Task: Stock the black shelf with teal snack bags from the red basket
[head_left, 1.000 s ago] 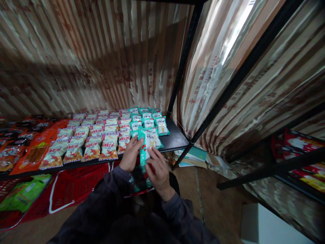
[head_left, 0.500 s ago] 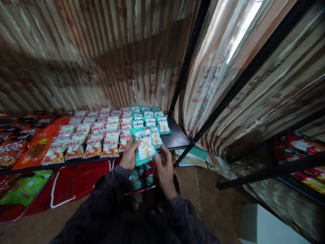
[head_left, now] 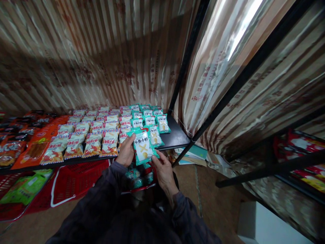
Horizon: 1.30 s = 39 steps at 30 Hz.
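A teal-and-white snack bag [head_left: 142, 149] is held up at the front edge of the black shelf [head_left: 175, 135], its printed front facing me. My left hand [head_left: 126, 151] grips its left side, thumb on the front. My right hand [head_left: 164, 169] pinches the lower right corner. Just behind it on the shelf lie matching teal snack bags [head_left: 150, 120] in rows, the nearest partly covered by the held one. Below my hands, a red basket [head_left: 142, 189] contains more teal bags, partly hidden by my arms.
White-and-red snack bags [head_left: 109, 142] line the shelf to the left, then orange packets [head_left: 35, 149]. Another red basket [head_left: 76, 179] with a white handle is underneath. Black shelf posts [head_left: 215, 115] rise at the right. A white box [head_left: 266, 223] sits on the floor.
The held snack bag has shifted slightly left and tilted a little. My right hand's fingers have come in onto its lower right corner. The bags on the shelf look unchanged.
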Each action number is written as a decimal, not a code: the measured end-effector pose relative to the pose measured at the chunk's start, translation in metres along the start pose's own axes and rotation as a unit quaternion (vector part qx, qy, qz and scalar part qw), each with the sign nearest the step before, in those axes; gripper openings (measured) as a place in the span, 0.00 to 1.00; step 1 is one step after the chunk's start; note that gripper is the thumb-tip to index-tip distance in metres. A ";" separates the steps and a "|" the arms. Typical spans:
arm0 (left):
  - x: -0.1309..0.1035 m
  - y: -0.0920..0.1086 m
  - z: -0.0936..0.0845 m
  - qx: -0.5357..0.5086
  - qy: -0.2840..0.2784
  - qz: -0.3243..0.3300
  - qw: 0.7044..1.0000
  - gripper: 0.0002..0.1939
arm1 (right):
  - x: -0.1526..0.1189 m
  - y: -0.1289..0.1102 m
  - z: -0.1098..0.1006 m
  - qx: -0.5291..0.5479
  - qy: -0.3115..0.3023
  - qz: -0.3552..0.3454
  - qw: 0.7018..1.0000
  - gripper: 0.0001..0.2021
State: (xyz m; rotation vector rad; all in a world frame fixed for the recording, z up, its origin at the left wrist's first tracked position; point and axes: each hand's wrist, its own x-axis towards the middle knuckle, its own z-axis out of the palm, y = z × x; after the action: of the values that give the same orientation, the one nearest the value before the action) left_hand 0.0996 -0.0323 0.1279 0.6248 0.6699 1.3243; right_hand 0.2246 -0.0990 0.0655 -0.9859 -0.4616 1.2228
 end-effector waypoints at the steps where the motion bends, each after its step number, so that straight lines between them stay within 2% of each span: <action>1: 0.002 0.001 0.000 0.007 0.004 0.003 1.000 0.21 | 0.000 0.000 -0.001 -0.007 -0.003 -0.003 1.000 0.25; 9: 0.012 0.001 -0.002 0.010 0.069 0.030 0.997 0.14 | -0.005 0.001 -0.005 -0.058 -0.016 -0.041 0.997 0.26; 16: 0.012 -0.001 0.001 0.004 0.093 0.017 0.995 0.18 | -0.008 0.000 -0.005 -0.052 0.007 -0.087 0.995 0.24; 22: 0.010 0.004 0.010 0.012 0.099 0.017 0.995 0.18 | -0.006 -0.002 -0.008 -0.059 -0.025 -0.066 0.996 0.20; 26: 0.016 0.003 0.010 0.013 0.112 0.005 0.994 0.13 | -0.004 0.000 -0.011 -0.039 -0.033 -0.060 0.997 0.20; 28: 0.018 0.002 0.012 0.025 0.104 0.003 0.994 0.11 | -0.003 0.001 -0.012 -0.023 -0.027 -0.049 0.998 0.21; 32: 0.019 -0.001 0.015 0.017 0.042 -0.004 0.999 0.11 | -0.001 0.003 -0.014 -0.009 -0.004 -0.036 0.999 0.23; 35: 0.018 -0.002 0.015 0.000 0.016 -0.047 0.999 0.14 | 0.000 0.002 -0.016 -0.006 0.016 -0.037 0.999 0.23; 39: 0.015 -0.006 0.012 0.009 0.026 -0.118 0.993 0.12 | 0.001 -0.003 -0.016 0.006 0.029 -0.035 0.999 0.23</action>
State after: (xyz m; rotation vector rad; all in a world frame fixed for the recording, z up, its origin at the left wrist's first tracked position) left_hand 0.1137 -0.0189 0.1300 0.5113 0.7743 1.1186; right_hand 0.2393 -0.1041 0.0595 -0.9849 -0.4389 1.1309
